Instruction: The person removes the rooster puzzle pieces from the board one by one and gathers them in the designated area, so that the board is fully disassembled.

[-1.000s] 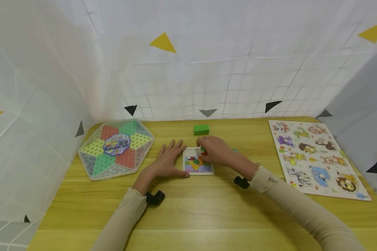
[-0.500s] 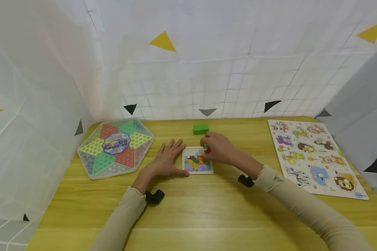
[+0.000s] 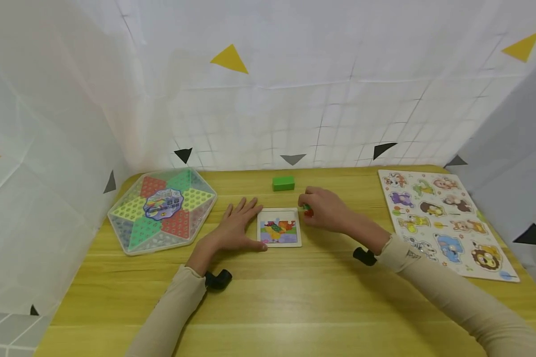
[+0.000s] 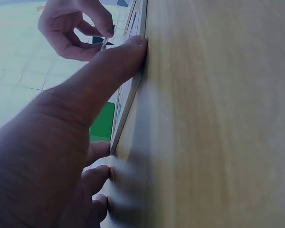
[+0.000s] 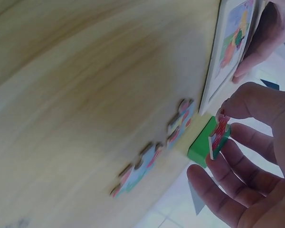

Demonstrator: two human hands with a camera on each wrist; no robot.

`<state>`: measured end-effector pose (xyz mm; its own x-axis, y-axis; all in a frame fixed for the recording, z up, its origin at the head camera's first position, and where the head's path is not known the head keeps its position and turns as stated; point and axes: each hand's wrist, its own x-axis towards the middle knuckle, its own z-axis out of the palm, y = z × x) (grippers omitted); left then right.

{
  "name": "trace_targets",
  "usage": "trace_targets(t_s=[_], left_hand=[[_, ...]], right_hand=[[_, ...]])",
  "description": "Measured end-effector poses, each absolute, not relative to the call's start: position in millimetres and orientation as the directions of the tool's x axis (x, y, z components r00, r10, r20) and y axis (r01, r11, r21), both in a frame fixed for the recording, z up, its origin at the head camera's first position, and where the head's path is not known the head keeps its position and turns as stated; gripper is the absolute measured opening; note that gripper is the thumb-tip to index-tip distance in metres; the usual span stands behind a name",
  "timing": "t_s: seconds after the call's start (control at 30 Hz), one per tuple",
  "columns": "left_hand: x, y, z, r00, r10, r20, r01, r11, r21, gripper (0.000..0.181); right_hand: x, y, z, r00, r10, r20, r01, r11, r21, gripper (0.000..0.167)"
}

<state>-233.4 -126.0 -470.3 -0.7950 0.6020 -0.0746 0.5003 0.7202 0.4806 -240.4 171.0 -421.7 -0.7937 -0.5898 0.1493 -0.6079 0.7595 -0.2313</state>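
A small white-framed jigsaw tray [image 3: 272, 213] lies on the table, its lower part filled with a bird picture [image 3: 279, 230] and its upper part bare white. My left hand [image 3: 234, 228] rests spread along the tray's left side; in the left wrist view its thumb [image 4: 128, 50] presses the frame's edge. Just right of the tray, my right hand [image 3: 326, 210] pinches a red and green jigsaw piece [image 5: 219, 135] between thumb and fingers, lifted off the table. Loose jigsaw pieces [image 5: 140, 166] lie on the wood in the right wrist view; the head view hides them behind my right hand.
Behind the tray stands a green block [image 3: 283, 183]. A hexagonal Chinese checkers box [image 3: 136, 230] lies at the left, and a white animal puzzle board [image 3: 399, 198] at the right. A white sheet [image 3: 295, 114] hangs along the table's back edge.
My right hand has moved right from over the tray to beside it, carrying the jigsaw piece. More of the bird picture shows now. The left hand stays in place.
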Motion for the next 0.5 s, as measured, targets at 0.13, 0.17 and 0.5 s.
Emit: trace_targets(t_s=[0.13,0.17,0.5], left_hand=[[-234.1,-125.8,-470.5,-0.794,0.604,-0.076,0.502,0.720,0.479,0.113],[-234.3,-125.4,-470.7,-0.793,0.604,-0.076,0.503,0.721,0.477,0.113],[-233.8,-125.3,-470.2,-0.797,0.599,-0.075,0.500,0.725,0.474,0.114]], right_hand=[[-239.3,180.2,-419.4,-0.791,-0.594,0.146,-0.611,0.762,-0.213,0.026],[-238.9,182.6,-418.7,-0.792,-0.593,0.145,-0.611,0.763,-0.212,0.027],[-235.4,200.7,-415.9,-0.797,-0.588,0.141,-0.604,0.768,-0.213,0.030]])
